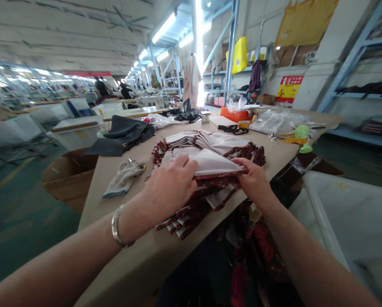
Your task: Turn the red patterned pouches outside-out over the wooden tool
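Note:
A stack of cut fabric pieces [210, 164], white on one side with dark red patterned edges, lies on the brown work table [120, 238] in front of me. My left hand [173, 185] rests on the left end of the top pieces, fingers curled over them. My right hand [253, 179] pinches the right edge of the same bundle. More of these pieces fan out behind [216, 143] and below [184, 221] my hands. A silver bracelet [116, 228] circles my left wrist.
A grey work glove [123, 177] lies left of the stack, dark folded cloth [122, 134] behind it. Plastic bags [278, 119], tape and an orange tray [235, 114] sit at the far right. A white bin [347, 217] stands to my right, cardboard boxes [69, 175] to the left.

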Demonstrator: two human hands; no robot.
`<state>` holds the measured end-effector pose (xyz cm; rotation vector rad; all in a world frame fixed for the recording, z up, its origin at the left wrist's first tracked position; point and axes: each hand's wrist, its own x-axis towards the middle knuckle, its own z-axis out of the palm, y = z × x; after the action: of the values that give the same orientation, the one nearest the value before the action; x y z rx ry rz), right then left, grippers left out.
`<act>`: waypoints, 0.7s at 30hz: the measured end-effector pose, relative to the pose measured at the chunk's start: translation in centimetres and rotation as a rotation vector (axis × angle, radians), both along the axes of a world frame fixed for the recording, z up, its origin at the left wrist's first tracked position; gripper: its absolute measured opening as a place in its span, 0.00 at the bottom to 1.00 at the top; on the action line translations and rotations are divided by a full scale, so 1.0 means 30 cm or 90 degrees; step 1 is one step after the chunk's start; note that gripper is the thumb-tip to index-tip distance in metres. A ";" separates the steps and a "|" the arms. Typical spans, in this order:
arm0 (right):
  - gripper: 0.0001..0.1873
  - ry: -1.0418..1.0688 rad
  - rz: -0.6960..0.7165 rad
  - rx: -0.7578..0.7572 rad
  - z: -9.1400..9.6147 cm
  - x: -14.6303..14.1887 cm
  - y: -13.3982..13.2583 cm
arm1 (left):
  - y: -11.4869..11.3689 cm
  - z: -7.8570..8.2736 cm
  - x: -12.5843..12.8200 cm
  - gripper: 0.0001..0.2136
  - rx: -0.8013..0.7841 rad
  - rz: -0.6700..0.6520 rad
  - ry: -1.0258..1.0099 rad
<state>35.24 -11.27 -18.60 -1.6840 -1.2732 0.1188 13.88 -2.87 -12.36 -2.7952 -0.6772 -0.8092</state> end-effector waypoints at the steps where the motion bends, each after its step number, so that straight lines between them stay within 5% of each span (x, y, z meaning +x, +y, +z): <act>1: 0.18 0.028 -0.022 0.052 -0.011 -0.003 -0.060 | -0.027 -0.039 -0.003 0.04 -0.052 -0.003 -0.032; 4: 0.17 -0.064 -0.057 0.099 -0.087 -0.037 -0.259 | -0.135 -0.165 0.018 0.05 -0.352 -0.066 -0.191; 7: 0.08 -0.166 0.013 -0.044 -0.225 -0.084 -0.418 | -0.258 -0.275 0.075 0.02 -0.817 -0.127 -0.414; 10: 0.08 -0.060 0.080 -0.201 -0.357 -0.124 -0.500 | -0.348 -0.353 0.137 0.09 -1.203 -0.123 -0.511; 13: 0.11 0.234 0.105 -0.204 -0.403 -0.144 -0.531 | -0.381 -0.414 0.167 0.10 -1.314 -0.066 -0.499; 16: 0.14 0.688 0.066 -0.068 -0.368 -0.155 -0.550 | -0.384 -0.447 0.163 0.09 -1.288 -0.086 -0.230; 19: 0.19 1.040 0.106 -0.057 -0.299 -0.158 -0.579 | -0.378 -0.423 0.159 0.15 -1.401 -0.205 -0.013; 21: 0.21 1.114 0.196 -0.126 -0.243 -0.130 -0.591 | -0.360 -0.383 0.184 0.17 -1.506 -0.249 -0.084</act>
<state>31.33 -29.00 -25.88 -0.8410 -0.0967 1.5305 19.41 -13.67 -23.84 -4.8086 -2.1537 0.5653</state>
